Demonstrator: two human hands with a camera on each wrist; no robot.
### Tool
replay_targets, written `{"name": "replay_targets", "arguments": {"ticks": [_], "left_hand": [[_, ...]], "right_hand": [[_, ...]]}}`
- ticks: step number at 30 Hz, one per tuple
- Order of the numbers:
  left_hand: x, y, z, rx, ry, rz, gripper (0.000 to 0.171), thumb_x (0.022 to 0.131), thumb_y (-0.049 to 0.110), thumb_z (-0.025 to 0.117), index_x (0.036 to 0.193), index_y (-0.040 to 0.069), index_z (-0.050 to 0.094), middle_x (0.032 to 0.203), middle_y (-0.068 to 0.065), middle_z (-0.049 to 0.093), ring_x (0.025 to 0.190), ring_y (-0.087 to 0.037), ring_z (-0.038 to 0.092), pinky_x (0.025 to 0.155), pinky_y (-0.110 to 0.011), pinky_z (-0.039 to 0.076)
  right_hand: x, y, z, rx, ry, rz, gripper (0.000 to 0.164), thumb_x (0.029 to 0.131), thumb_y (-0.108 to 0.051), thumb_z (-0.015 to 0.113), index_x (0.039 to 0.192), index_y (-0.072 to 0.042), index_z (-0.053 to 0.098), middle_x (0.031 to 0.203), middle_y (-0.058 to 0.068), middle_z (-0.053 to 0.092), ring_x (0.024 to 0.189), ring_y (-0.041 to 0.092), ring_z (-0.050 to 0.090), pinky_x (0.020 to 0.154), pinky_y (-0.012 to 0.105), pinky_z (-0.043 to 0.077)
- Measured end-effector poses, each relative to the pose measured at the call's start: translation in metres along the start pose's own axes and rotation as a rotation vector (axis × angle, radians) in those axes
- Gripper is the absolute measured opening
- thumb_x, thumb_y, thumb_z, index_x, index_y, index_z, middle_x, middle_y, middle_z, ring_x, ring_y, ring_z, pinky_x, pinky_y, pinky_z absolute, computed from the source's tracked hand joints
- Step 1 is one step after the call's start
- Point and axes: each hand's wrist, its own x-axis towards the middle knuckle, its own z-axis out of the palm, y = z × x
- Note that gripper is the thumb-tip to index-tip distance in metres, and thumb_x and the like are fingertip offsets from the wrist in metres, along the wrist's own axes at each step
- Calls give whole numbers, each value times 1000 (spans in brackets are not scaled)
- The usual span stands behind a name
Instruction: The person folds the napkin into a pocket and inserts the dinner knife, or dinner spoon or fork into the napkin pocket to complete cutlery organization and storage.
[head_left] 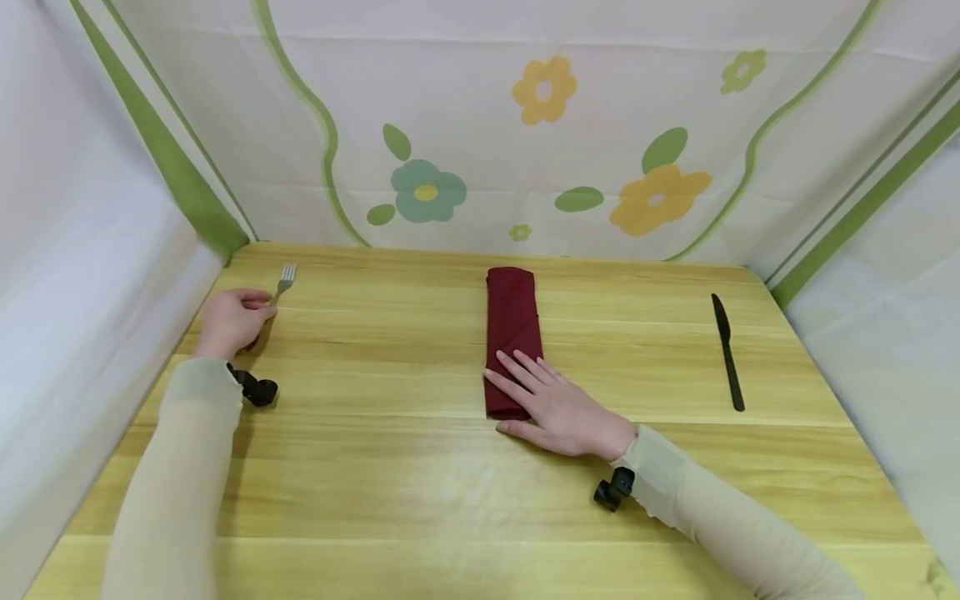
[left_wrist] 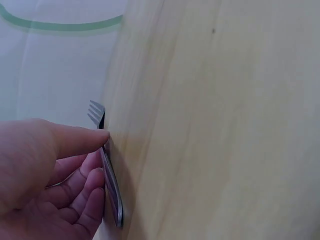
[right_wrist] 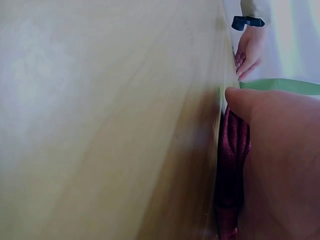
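At the far left of the table my left hand pinches a silver fork between thumb and curled fingers. Its tines point toward the back edge, and in the left wrist view the handle runs down past the fingertips. My right hand lies with spread, straight fingers over the near end of a folded dark red cloth napkin, the thumb beside its lower edge. In the right wrist view the napkin's rolled end shows beneath the palm, partly hidden by the hand.
A black knife lies lengthwise on the right side of the wooden table. White cloth walls with a flower print enclose the table at the back and both sides. Small black cameras sit on both wrists.
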Motion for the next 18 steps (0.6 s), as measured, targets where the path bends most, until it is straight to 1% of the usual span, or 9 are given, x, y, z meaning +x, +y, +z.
{"name": "replay_targets", "arguments": {"ticks": [2,4,9,15,18], "left_hand": [[1,1,1,10,0,1,35,102,19,62,127,-6,65,118,-31,64,105,-43,60,87,-52,47],[1,3,1,19,1,5,32,102,18,63,123,-6,67,116,-30,66,103,-43,60,87,-52,47],[0,10,2,48,-8,4,29,101,16,64,118,-7,69,111,-29,67,98,-41,60,81,-50,48],[-3,12,-1,85,-46,20,33,102,21,62,116,-9,68,112,-30,65,94,-40,60,78,-51,49],[-5,11,-1,89,-58,34,35,102,25,62,113,-8,68,108,-28,66,90,-38,61,74,-48,50]], "right_hand": [[0,1,0,0,4,0,73,105,-52,49,164,-18,22,169,13,10,153,35,9,120,54,14],[0,1,0,2,10,-2,73,105,-52,49,164,-17,22,168,13,11,153,35,9,120,54,15],[-1,1,0,3,14,-2,73,105,-52,50,164,-17,23,168,13,12,153,35,10,120,54,16],[-1,1,0,-3,12,-4,74,105,-52,49,164,-17,23,168,13,11,153,35,10,120,54,16],[-1,1,1,-3,13,-4,74,105,-52,49,164,-17,23,169,13,11,153,35,9,120,54,16]]}}
